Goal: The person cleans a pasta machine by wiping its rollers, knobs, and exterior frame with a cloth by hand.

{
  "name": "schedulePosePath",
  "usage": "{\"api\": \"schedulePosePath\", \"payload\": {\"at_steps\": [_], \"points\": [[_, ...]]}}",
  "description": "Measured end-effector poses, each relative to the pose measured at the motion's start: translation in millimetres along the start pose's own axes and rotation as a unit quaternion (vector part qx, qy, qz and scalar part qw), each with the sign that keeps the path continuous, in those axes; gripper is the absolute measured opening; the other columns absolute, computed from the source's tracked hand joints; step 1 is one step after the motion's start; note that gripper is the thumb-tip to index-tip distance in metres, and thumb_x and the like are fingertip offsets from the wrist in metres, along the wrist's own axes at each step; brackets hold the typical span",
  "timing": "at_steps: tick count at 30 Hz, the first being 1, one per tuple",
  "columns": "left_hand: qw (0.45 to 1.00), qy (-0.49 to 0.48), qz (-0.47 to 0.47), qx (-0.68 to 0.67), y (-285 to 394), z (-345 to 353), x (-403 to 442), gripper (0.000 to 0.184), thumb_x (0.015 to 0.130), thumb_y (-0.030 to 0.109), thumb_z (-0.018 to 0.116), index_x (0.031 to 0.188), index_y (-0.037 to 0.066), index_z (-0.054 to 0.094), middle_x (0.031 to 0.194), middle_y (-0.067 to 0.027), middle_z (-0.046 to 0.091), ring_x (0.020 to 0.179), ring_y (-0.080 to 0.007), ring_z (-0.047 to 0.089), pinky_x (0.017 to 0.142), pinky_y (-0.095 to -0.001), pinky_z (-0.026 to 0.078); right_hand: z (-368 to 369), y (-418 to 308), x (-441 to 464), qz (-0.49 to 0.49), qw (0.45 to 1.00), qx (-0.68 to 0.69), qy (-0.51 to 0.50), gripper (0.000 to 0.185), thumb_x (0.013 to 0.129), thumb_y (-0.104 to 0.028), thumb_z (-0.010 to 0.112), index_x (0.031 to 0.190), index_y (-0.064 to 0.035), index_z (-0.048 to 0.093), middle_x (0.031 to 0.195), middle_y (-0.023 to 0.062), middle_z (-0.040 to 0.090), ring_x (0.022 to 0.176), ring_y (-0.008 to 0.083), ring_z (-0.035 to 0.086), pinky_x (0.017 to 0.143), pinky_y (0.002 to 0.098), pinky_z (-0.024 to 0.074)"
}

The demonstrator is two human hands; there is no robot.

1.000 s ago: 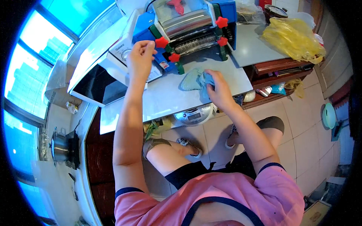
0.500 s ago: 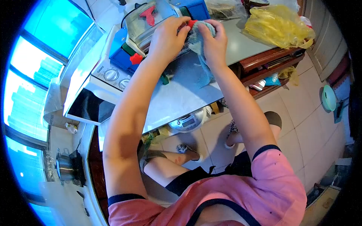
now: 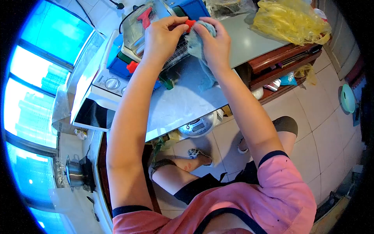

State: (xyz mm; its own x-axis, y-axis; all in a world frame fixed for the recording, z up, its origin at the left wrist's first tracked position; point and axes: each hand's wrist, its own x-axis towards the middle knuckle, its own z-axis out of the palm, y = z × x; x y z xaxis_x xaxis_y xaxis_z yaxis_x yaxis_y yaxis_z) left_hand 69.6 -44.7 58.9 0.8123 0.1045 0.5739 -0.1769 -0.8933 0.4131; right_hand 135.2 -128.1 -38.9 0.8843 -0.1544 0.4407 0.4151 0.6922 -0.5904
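Observation:
A blue machine (image 3: pixel 194 8) with metal rollers and red star-shaped knobs stands on the grey-white tabletop (image 3: pixel 183 105). My left hand (image 3: pixel 163 37) reaches over its front, with thumb and fingertips pinched at a red knob (image 3: pixel 190 25). On the other side of that knob, my right hand (image 3: pixel 216 43) grips a light blue-green cloth (image 3: pixel 196 46), whose loose end hangs down towards the tabletop. A second red knob (image 3: pixel 132 66) shows left of my left forearm. A red scraper-like piece (image 3: pixel 145 17) lies on top of the machine.
A white microwave (image 3: pixel 102 93) is at the left, beside the windows. At the upper right lies a yellow plastic bag (image 3: pixel 290 24) above a brown drawer unit (image 3: pixel 272 60). Below the table edge sits a round silver appliance (image 3: pixel 198 125). A steel pot (image 3: pixel 74 173) stands far left.
Both hands have moved up to the right-hand knob, the right one carrying the cloth from the tabletop. The left hand has left the area of the left knob. The view has shifted.

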Motion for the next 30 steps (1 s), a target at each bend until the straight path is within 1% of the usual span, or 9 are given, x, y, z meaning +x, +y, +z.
{"api": "schedulePosePath", "payload": {"at_steps": [4, 10, 14, 16, 18, 22, 24, 28, 30], "points": [[0.997, -0.001, -0.026, -0.067, -6.0, 3.0, 1.9, 0.021, 0.077, 0.013, 0.068, 0.096, 0.005, 0.069, 0.083, -0.0093, 0.069, 0.074, -0.0124, 0.064, 0.07, -0.0249, 0.049, 6.8, 1.5, 6.6, 0.009, 0.998, -0.05, -0.036, 0.019, 0.076, -0.015, 0.071, 0.086, -0.0007, 0.065, 0.083, 0.01, 0.065, 0.076, 0.0145, 0.059, 0.07, 0.0269, 0.0466], [0.994, -0.006, -0.034, -0.099, -9.3, 4.1, 2.8, 0.021, 0.078, 0.011, 0.066, 0.097, 0.002, 0.068, 0.082, -0.0075, 0.069, 0.075, -0.0115, 0.064, 0.07, -0.0246, 0.049, 4.0, 12.7, 8.8, -0.053, 0.997, -0.034, -0.05, 0.017, 0.077, -0.013, 0.069, 0.09, -0.0013, 0.066, 0.083, 0.0114, 0.064, 0.081, 0.0194, 0.06, 0.075, 0.0278, 0.0452], [0.987, -0.001, -0.065, -0.15, -5.2, 5.9, -0.3, 0.02, 0.078, 0.008, 0.066, 0.097, 0.0, 0.067, 0.083, -0.0078, 0.069, 0.076, -0.0109, 0.063, 0.071, -0.0236, 0.049, 8.5, -5.1, 14.6, -0.017, 0.996, -0.052, -0.066, 0.017, 0.079, -0.013, 0.067, 0.091, -0.0013, 0.066, 0.086, 0.0109, 0.064, 0.082, 0.0195, 0.06, 0.075, 0.0286, 0.0459], [0.995, -0.006, -0.035, -0.091, -3.1, 3.3, 0.9, 0.02, 0.079, 0.005, 0.066, 0.098, -0.001, 0.066, 0.083, -0.0083, 0.068, 0.076, -0.0106, 0.063, 0.071, -0.0231, 0.05, 9.5, -5.7, 15.4, 0.006, 0.995, -0.069, -0.069, 0.017, 0.079, -0.013, 0.066, 0.091, -0.0013, 0.066, 0.087, 0.0109, 0.064, 0.081, 0.0198, 0.061, 0.075, 0.029, 0.0463], [0.994, -0.005, -0.049, -0.101, -1.9, 3.6, -1.8, 0.02, 0.079, 0.005, 0.065, 0.098, -0.002, 0.066, 0.083, -0.0084, 0.068, 0.076, -0.0106, 0.063, 0.07, -0.023, 0.05, 6.0, 6.9, 15.4, -0.112, 0.985, -0.114, -0.059, 0.018, 0.079, -0.016, 0.067, 0.088, -0.0008, 0.066, 0.082, 0.0115, 0.065, 0.075, 0.0203, 0.062, 0.07, 0.0289, 0.0475], [0.985, -0.004, -0.057, -0.163, -6.7, 6.9, -0.4, 0.02, 0.079, 0.005, 0.065, 0.098, -0.002, 0.066, 0.083, -0.0076, 0.068, 0.075, -0.0104, 0.063, 0.069, -0.0233, 0.05, 2.1, 1.9, 14.0, -0.136, 0.983, -0.086, -0.087, 0.018, 0.078, -0.017, 0.068, 0.085, -0.0012, 0.066, 0.079, 0.0126, 0.066, 0.071, 0.0215, 0.063, 0.067, 0.03, 0.0479], [0.981, -0.009, -0.071, -0.179, -6.6, 7.7, -1.6, 0.02, 0.079, 0.005, 0.065, 0.098, -0.001, 0.066, 0.083, -0.0078, 0.068, 0.074, -0.0103, 0.063, 0.07, -0.0233, 0.05, 4.8, -8.2, 17.9, -0.059, 0.987, -0.113, -0.096, 0.017, 0.079, -0.015, 0.067, 0.089, -0.0022, 0.066, 0.083, 0.013, 0.065, 0.077, 0.0214, 0.063, 0.07, 0.0302, 0.0474], [0.989, 0.007, -0.057, -0.135, -6.1, 7.6, -2.5, 0.021, 0.079, 0.005, 0.065, 0.099, -0.002, 0.066, 0.085, -0.0087, 0.068, 0.074, -0.0102, 0.063, 0.071, -0.0232, 0.05, 2.4, -6.2, 19.5, -0.057, 0.987, -0.117, -0.098, 0.015, 0.079, -0.014, 0.066, 0.09, -0.0027, 0.066, 0.084, 0.0121, 0.065, 0.078, 0.0206, 0.062, 0.07, 0.0298, 0.0472], [0.989, 0.008, -0.051, -0.141, -7.7, 9.1, -1.9, 0.021, 0.079, 0.005, 0.065, 0.1, -0.002, 0.066, 0.085, -0.0087, 0.068, 0.075, -0.0102, 0.063, 0.071, -0.0232, 0.05, -7.0, 0.1, 19.0, -0.137, 0.972, -0.125, -0.143, 0.015, 0.079, -0.013, 0.066, 0.09, -0.0026, 0.066, 0.083, 0.0119, 0.064, 0.078, 0.0203, 0.062, 0.07, 0.0296, 0.0472]]}}
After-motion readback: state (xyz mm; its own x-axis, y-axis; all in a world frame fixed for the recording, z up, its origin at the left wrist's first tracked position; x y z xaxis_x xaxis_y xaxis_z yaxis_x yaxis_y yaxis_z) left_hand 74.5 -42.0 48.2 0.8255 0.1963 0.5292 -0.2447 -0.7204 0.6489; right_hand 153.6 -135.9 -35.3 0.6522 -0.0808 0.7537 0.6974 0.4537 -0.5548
